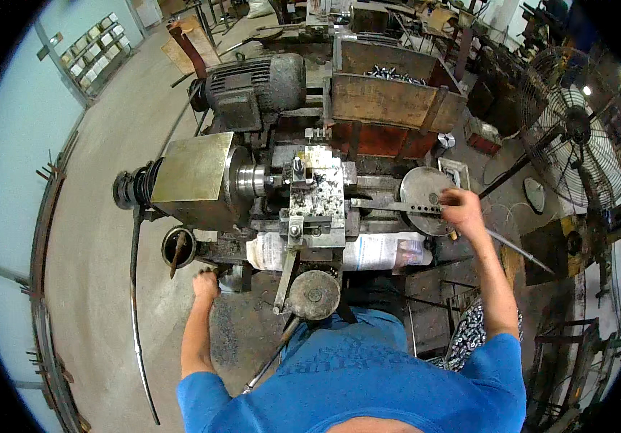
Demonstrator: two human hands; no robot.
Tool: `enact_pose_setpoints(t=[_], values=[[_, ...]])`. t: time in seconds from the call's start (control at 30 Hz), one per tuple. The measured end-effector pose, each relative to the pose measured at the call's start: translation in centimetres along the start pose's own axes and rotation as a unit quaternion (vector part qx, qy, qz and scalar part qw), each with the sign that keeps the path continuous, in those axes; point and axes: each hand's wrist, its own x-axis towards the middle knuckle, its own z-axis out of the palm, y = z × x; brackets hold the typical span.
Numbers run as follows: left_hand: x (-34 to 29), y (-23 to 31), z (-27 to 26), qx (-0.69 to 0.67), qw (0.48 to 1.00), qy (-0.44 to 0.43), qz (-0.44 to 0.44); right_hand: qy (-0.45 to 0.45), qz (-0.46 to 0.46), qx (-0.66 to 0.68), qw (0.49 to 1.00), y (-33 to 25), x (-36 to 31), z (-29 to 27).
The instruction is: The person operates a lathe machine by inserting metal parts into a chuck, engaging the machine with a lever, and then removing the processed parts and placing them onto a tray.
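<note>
My right hand (462, 211) is closed at the outer end of a flat perforated lever (397, 207), over a round metal plate (420, 186) on the right. The lever runs left to the oily tool slide (318, 191) of a lathe. My left hand (206, 284) is low at the machine's front left, fingers curled; what they grip, if anything, I cannot make out. Just beyond it stands a dark round pot (179, 242) with a brush (178, 254) in it. The bright metal chuck (251, 180) faces the slide from the headstock (191, 167).
Behind the headstock sits a grey motor (256, 83). A wooden bin (383, 97) holds small metal parts. A round weight (315, 294) on an arm juts toward my body. To the right are a large fan (576, 124) and a heap of metal parts (469, 335). A long rod (137, 317) stretches along the left.
</note>
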Motion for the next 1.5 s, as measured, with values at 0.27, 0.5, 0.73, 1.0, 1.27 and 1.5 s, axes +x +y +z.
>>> enact_pose_setpoints(t=[0.27, 0.5, 0.73, 1.0, 1.27, 1.5], values=[[-2.6, 0.7, -2.5, -0.210, 0.972, 0.038, -0.102, 0.069, 0.260, -0.421, 0.866, 20.1, -7.5, -9.5], [-7.8, -1.5, 5.7, -0.467, 0.858, -0.129, -0.172, 0.109, 0.267, -0.505, 0.813, 20.2, -13.5, -5.8], [-12.5, 2.7, 6.9, -0.532, 0.788, -0.242, -0.193, 0.170, 0.274, -0.401, 0.857, 16.4, -22.2, 0.1], [-10.2, 5.8, 5.6, -0.548, 0.802, -0.197, -0.136, 0.132, 0.345, -0.311, 0.875, 10.5, -23.3, 2.4], [-10.4, 5.2, 5.8, -0.540, 0.810, -0.182, -0.143, 0.153, 0.318, -0.346, 0.869, 11.4, -23.9, 3.2], [-8.1, 0.0, 3.5, -0.544, 0.820, -0.098, -0.149, 0.112, 0.316, -0.457, 0.824, 20.5, -18.0, -4.4]])
